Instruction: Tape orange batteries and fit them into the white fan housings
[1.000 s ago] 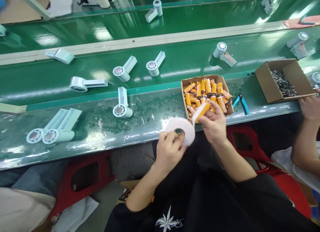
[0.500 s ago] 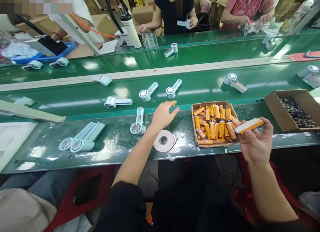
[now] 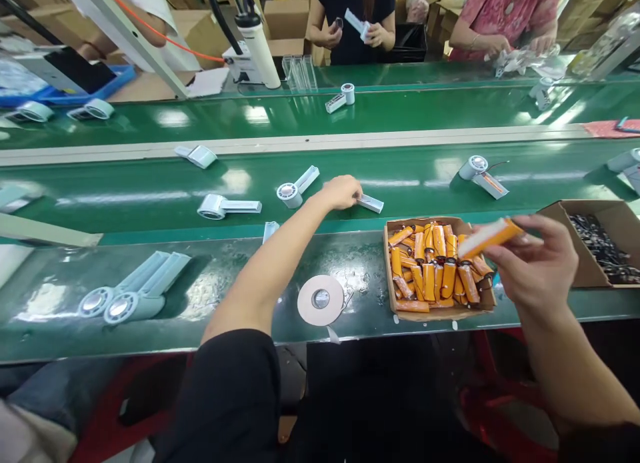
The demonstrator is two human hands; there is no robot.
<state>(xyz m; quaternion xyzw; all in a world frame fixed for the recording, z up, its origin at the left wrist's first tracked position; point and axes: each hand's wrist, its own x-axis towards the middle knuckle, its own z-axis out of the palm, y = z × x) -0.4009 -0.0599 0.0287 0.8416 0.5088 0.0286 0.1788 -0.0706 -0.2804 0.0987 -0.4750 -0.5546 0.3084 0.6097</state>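
My left hand (image 3: 343, 192) is closed over the round head of a pale blue handheld fan (image 3: 371, 204) on the green belt; only its open, trough-like handle shows. My right hand (image 3: 537, 260) pinches an orange battery pack (image 3: 490, 238) with a white strip along one face, held up over the right side of a cardboard box (image 3: 440, 314) of similar orange packs. Left of the gripped fan lies another fan (image 3: 297, 186). A roll of white tape (image 3: 306, 302) rests flat on the near ledge, below my left forearm.
Two fans (image 3: 135, 296) lie side by side on the ledge at left. More fans, including one with a wire (image 3: 483, 173), are spread along the belt. A box of small black parts (image 3: 600, 250) stands at right. Across the belt, a person (image 3: 355, 30) holds a fan part.
My left hand has reached forward and taken hold of a fan, whose handle has swung round to the right. My right hand has shifted slightly right, still with the battery pack. The view has moved slightly.
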